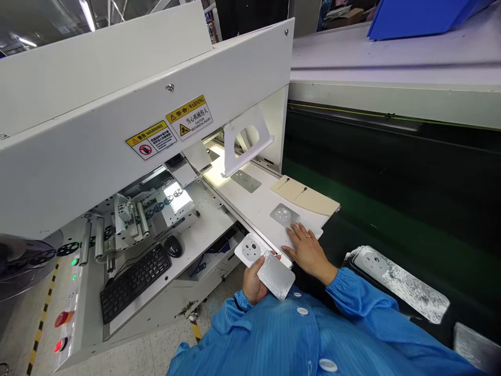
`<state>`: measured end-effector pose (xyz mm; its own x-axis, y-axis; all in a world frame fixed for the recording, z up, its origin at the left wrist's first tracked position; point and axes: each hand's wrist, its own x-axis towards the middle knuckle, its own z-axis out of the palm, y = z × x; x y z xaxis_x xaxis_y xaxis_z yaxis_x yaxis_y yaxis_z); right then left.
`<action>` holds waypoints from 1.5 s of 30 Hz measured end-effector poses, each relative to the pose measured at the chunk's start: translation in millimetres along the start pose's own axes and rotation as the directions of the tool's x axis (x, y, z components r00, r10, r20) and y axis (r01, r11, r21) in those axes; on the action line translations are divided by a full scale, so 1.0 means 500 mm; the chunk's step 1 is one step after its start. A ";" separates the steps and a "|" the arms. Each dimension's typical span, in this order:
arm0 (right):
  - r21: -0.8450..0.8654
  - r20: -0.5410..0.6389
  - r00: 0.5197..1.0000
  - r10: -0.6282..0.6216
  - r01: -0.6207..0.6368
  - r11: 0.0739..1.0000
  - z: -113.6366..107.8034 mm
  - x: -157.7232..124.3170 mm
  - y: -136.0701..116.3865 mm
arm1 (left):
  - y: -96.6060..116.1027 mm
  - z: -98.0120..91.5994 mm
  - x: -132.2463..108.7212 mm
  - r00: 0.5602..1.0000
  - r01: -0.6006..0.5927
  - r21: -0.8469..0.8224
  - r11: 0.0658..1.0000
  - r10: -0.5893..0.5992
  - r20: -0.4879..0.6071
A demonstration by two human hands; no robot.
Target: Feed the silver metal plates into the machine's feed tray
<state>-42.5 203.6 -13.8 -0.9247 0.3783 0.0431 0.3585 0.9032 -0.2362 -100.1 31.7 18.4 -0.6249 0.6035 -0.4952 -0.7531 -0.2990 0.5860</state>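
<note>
My left hand [253, 282] grips a silvery metal plate [266, 263] with round camera holes at its far end, held just in front of the white machine's feed tray [258, 206]. My right hand [307, 249] lies flat with fingers stretched out on the tray's near edge, its fingertips touching a second silvery plate [285, 214] that rests on the tray. A third plate [245, 181] lies farther in, under a lit opening. Blue sleeves cover both my arms.
Beige pads [305, 197] sit at the tray's right. A stack of plates [399, 282] rests by the dark green conveyor belt [391, 209] on the right. Left, the machine holds a keyboard [135, 282], mouse [173, 245], rollers and red buttons [62, 318]. Warning labels [172, 128] mark the hood.
</note>
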 end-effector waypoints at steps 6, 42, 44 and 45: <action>0.003 0.021 1.000 -0.015 0.015 1.000 0.013 0.019 -0.003 | 0.012 0.008 -0.012 1.000 -0.005 0.012 1.000 0.005 -0.001; 0.107 -0.001 1.000 0.004 -0.004 0.994 -0.035 0.090 -0.024 | 0.022 0.009 0.005 1.000 0.001 0.027 1.000 -0.001 0.007; 0.220 -0.018 1.000 -0.002 0.006 0.975 -0.069 0.053 -0.037 | 0.020 0.013 0.009 1.000 -0.009 0.022 1.000 0.009 0.022; 0.289 -0.003 1.000 0.001 0.000 0.957 -0.087 0.030 -0.042 | 0.019 0.018 0.010 0.999 -0.028 0.024 0.999 0.028 0.024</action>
<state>-58.2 198.9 33.9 -0.9239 0.3800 0.0455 0.3065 0.8059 -0.5066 -108.7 38.8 27.3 -0.6406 0.6124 -0.4633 -0.7299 -0.2984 0.6149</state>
